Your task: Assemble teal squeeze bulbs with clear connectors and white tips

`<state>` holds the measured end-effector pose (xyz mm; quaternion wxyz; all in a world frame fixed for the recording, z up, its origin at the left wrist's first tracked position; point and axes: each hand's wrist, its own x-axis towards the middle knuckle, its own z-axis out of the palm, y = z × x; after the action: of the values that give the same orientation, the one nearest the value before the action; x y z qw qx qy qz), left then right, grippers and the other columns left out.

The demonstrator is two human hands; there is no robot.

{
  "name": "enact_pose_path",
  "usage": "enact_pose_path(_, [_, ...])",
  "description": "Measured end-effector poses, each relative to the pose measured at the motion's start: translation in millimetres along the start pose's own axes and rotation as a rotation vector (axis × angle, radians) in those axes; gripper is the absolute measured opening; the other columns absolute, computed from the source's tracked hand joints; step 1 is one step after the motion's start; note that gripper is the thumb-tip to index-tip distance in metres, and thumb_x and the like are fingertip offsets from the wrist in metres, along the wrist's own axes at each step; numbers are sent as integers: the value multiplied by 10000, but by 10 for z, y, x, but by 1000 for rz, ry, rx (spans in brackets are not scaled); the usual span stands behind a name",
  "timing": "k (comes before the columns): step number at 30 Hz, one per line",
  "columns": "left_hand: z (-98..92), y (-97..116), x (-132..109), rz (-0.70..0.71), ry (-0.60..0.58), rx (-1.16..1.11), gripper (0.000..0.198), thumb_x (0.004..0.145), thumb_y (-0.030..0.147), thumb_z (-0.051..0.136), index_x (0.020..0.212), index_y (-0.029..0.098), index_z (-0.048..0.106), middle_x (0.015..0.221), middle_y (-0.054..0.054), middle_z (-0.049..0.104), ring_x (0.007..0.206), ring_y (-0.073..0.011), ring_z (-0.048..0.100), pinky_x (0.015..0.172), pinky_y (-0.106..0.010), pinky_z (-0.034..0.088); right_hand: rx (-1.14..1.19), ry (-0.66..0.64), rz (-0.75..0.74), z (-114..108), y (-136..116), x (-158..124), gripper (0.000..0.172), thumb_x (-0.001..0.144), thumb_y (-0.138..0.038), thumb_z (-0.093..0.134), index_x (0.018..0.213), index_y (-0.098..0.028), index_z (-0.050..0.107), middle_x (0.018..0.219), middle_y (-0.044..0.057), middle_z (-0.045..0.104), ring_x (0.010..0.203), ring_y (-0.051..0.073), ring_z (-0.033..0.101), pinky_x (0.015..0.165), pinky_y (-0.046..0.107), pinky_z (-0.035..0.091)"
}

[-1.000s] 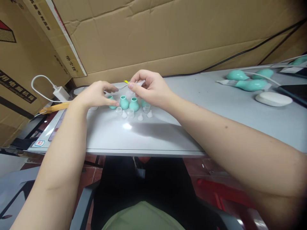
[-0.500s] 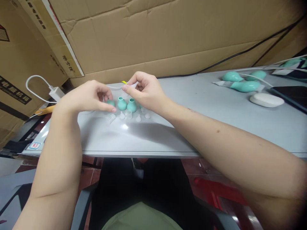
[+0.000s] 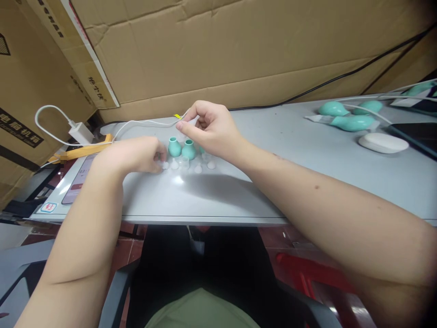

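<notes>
My left hand (image 3: 145, 155) is lowered to the table, its fingers curled and closed on a small clear plastic piece (image 3: 165, 165). The palm faces away, so most of that piece is hidden. Raised behind the row, my right hand (image 3: 211, 127) pinches thumb and forefinger together; anything between them is too small to make out. Between the hands stand two mint-green rubber bulbs (image 3: 175, 147) with open necks up. A third green bulb (image 3: 201, 149) is mostly covered by my right hand. In front of them lie several small translucent plastic parts, among them a clear cup-like piece (image 3: 184, 163) and a whitish cone-shaped piece (image 3: 198, 168).
A phone (image 3: 77, 182) lies under my left forearm, beside a yellow-orange bar (image 3: 85, 150) and a white charger (image 3: 81, 133) with its cable. Farther right are green bulbs (image 3: 353, 123) with clear nozzles, a white mouse-shaped object (image 3: 383, 142) and a dark device (image 3: 416, 136). Cardboard (image 3: 256, 50) walls the back.
My left hand has come down and toward me, from beside the green bulbs to the clear plastic piece, and its fingers have closed. My right hand keeps its pinch, almost still.
</notes>
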<state>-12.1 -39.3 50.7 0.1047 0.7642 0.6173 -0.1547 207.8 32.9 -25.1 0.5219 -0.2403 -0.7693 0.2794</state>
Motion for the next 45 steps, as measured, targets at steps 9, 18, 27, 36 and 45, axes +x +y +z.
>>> enact_pose_path(9, [-13, -45, 44, 66, 200, -43, 269, 908, 317, 845, 1153, 300, 955, 998, -11, 896, 889, -252, 777, 782, -358, 506, -43, -24, -8, -15, -62, -14, 343, 1056, -275, 896, 847, -265, 624, 641, -49, 569, 615, 141, 465, 597, 345, 358])
enact_pose_path(18, [9, -31, 80, 87, 141, -35, 220, 948, 373, 869, 1135, 261, 843, 1086, -34, 890, 958, -280, 802, 846, -411, 557, -28, -48, 12, -15, -78, -19, 272, 1024, -226, 831, 851, -258, 623, 608, -62, 559, 587, 128, 441, 617, 345, 333])
enact_pose_path(27, [72, 91, 113, 114, 168, 12, 71, 963, 274, 812, 1028, 251, 795, 1023, -38, 858, 902, -257, 739, 823, -405, 526, -60, -70, -9, -28, -84, -38, 262, 993, -162, 836, 853, -250, 633, 618, -71, 558, 592, 123, 452, 628, 329, 348])
enact_pose_path(36, [31, 158, 38, 53, 108, 37, 379, 869, 289, 792, 1237, 271, 881, 1072, -60, 868, 839, -265, 732, 730, -396, 503, -36, -96, 3, -41, -85, -48, 259, 979, -292, 870, 832, -262, 659, 681, -31, 565, 662, 159, 480, 641, 356, 378])
enact_pose_path(45, [22, 170, -13, 20, 11, 44, 469, 915, 375, 776, 1369, 309, 871, 1090, -60, 872, 874, -277, 749, 714, -382, 459, -60, -103, -13, -55, -74, -45, 263, 992, -268, 898, 837, -259, 686, 689, -34, 584, 657, 155, 477, 651, 354, 399])
